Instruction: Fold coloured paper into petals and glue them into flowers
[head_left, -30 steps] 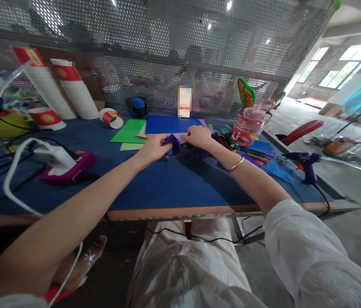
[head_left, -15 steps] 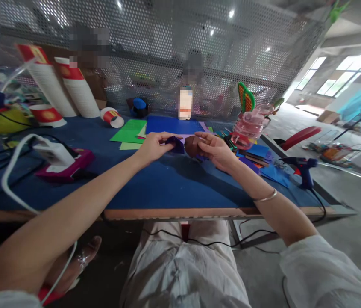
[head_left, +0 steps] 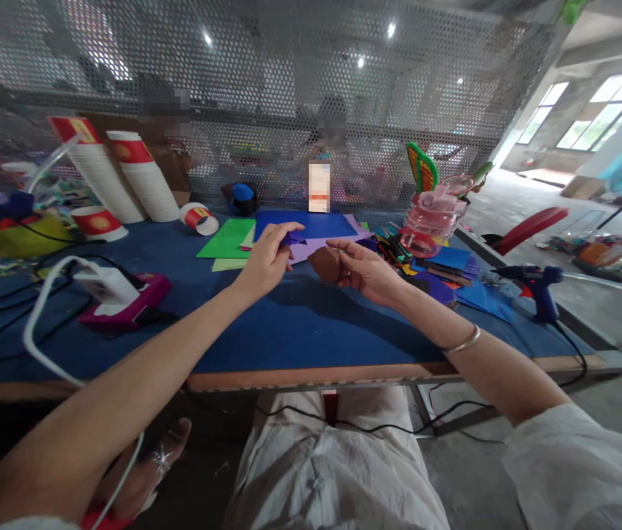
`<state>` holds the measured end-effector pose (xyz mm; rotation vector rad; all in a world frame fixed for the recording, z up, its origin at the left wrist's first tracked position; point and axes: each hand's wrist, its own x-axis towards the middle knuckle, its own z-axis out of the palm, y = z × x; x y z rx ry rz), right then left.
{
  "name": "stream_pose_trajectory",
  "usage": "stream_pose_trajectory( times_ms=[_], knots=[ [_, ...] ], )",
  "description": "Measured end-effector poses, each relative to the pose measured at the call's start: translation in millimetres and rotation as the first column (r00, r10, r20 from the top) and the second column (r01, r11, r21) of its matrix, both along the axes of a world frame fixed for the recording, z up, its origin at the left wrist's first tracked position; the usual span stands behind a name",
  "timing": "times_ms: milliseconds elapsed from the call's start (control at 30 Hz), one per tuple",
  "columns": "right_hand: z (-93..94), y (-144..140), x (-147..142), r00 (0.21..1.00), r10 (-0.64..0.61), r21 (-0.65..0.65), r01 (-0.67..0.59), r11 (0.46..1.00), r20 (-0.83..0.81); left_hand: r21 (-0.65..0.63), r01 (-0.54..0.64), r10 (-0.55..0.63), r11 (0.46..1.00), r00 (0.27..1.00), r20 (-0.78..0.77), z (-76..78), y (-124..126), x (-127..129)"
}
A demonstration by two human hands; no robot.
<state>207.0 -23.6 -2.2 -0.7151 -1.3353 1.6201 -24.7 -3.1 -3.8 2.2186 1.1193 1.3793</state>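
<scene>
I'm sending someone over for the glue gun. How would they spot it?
Go to the blue table and look at its right edge, past the scattered coloured paper. The glue gun stands there alone: blue, pistol-shaped, with a black cord trailing off the edge.

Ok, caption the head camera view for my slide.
Left hand pinching folded purple paper, right hand holding a brown piece above the blue table.

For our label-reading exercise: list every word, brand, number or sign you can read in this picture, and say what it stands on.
No text can be read.
Paper cup stacks: red bands with a yellow emblem, too blurred to read.
Lying cup: the same mark, unreadable.
White card by the mesh: blurred out.
White charger and glue gun: no legible label.
Purple paper in the left hand: plain.
</scene>
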Motion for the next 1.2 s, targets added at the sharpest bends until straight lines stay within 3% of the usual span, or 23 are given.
stream_pose_trajectory(
  times_ms=[133, 200, 367, 467, 633, 767, 933, 1200],
  knots=[
    [-1.9, -5, -6, 1.0, 0.016, 0.017, -0.016, 1.0, 0.002, 0.2, -0.022, 0.052, 0.98, 0.988, -0.145, -1.0, -1, 0],
    [-2.2, -6, -7, 1.0, -0.004, 0.022, 0.005, 1.0, -0.01, 0.188, 0.037, -0.004, 0.982, 0.985, -0.173, -2.3, -2, 1],
    [-1.0, -7, -8, 0.998, -0.041, -0.006, 0.04, 0.999, -0.055, 0.014, 0.174, -0.17, 0.985, 0.974, -0.151, -1.8, -9, 3],
    [-0.8, -9, -8, 0.999, -0.024, 0.03, 0.025, 0.999, -0.038, 0.029, 0.154, -0.147, 0.988, 0.974, -0.171, 0.5, -10, 3],
    [0.1, -12, -7, 0.997, -0.016, 0.227, -0.002, 0.974, 0.079, 0.127, 0.116, -0.087, 0.985, 0.972, -0.216, -0.8, -6, 4],
    [0.5, -12, -8, 0.997, 0.049, 0.281, -0.063, 0.958, 0.057, 0.151, 0.124, -0.087, 0.981, 0.969, -0.231, -4.6, -4, 4],
    [-3.0, -11, -9, 0.985, 0.166, 0.211, -0.17, 0.962, 0.036, 0.065, 0.16, -0.144, 0.985, 0.967, -0.209, -6.7, -1, 2],
    [-4.2, -6, -6, 0.997, 0.075, 0.058, -0.074, 0.996, -0.012, 0.086, 0.171, -0.144, 0.981, 0.957, -0.253, -2.4, -4, 3]
  ],
)
